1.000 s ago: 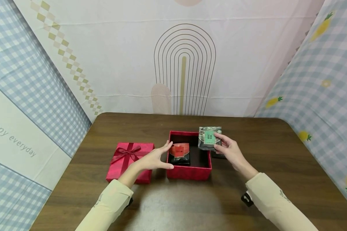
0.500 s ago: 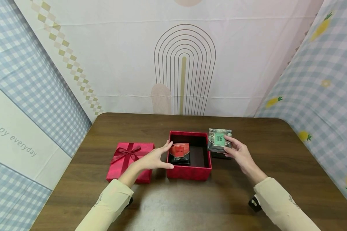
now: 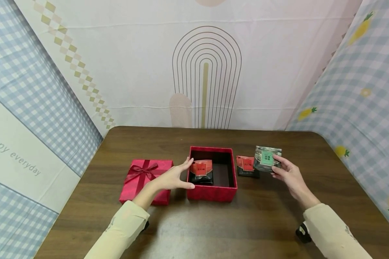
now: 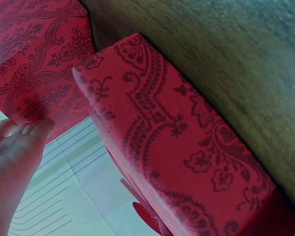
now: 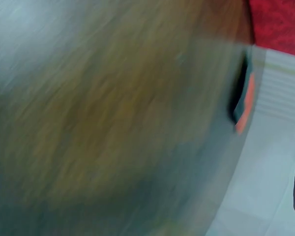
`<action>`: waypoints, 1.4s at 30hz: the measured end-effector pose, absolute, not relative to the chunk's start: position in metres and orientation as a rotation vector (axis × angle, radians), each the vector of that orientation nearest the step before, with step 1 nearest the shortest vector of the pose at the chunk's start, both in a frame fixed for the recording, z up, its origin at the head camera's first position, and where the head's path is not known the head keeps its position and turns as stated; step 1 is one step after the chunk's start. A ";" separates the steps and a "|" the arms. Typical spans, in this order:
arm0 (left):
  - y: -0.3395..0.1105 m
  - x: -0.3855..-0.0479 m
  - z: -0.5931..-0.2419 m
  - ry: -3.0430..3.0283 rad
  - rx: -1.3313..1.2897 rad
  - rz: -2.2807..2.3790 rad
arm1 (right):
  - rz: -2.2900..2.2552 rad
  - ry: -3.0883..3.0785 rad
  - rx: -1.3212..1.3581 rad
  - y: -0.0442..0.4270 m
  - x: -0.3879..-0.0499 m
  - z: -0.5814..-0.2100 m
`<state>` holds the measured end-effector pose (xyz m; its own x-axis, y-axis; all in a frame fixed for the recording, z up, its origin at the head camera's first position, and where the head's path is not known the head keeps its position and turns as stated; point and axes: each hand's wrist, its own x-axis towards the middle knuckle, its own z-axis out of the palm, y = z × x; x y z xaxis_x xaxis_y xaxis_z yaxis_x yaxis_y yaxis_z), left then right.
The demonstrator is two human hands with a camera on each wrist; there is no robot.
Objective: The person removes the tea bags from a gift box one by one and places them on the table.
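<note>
A red patterned gift box [image 3: 212, 194] stands without its lid on the table. My left hand [image 3: 174, 177] rests at its left side, thumb and fingers spread apart; in the left wrist view the fingertips [image 4: 42, 129] touch the box wall [image 4: 34, 64]. Inside, on the left, lies a sachet with a red label [image 3: 201, 172]. A similar red-labelled sachet [image 3: 246, 167] lies on the table just right of the box. Beyond it, my right hand [image 3: 291, 176] pinches a green-labelled sachet [image 3: 262, 159] by its right edge, held above the table.
Left of the box lies the red lid [image 3: 133, 192] with its ribbon bow [image 3: 143, 172], partly behind my left forearm. Brown wooden table [image 3: 201, 230] surrounds everything. A patterned cloth [image 3: 133, 72] hangs behind the table's far edge. The right wrist view is blurred.
My right hand has carried the green-labelled sachet rightward from over the box, past the red-labelled sachet on the table, which now shows. The left hand has stayed still.
</note>
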<state>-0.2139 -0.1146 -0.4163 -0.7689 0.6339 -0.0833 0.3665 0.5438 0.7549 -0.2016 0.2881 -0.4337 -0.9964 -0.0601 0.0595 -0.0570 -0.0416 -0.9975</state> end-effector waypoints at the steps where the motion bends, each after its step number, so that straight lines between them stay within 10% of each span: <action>1: -0.115 -0.214 -0.416 2.439 0.821 1.072 | -2.257 2.179 -0.135 0.293 -0.202 -0.436; 42: -0.115 -0.215 -0.419 2.441 0.828 1.072 | -0.967 2.905 -0.072 0.339 -0.237 -0.467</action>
<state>-0.2154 -0.1148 -0.4190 -0.7689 0.6345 -0.0784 0.3715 0.5432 0.7529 -0.2374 0.3389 -0.4668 -0.9958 -0.0697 -0.0602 -0.0197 0.8000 -0.5997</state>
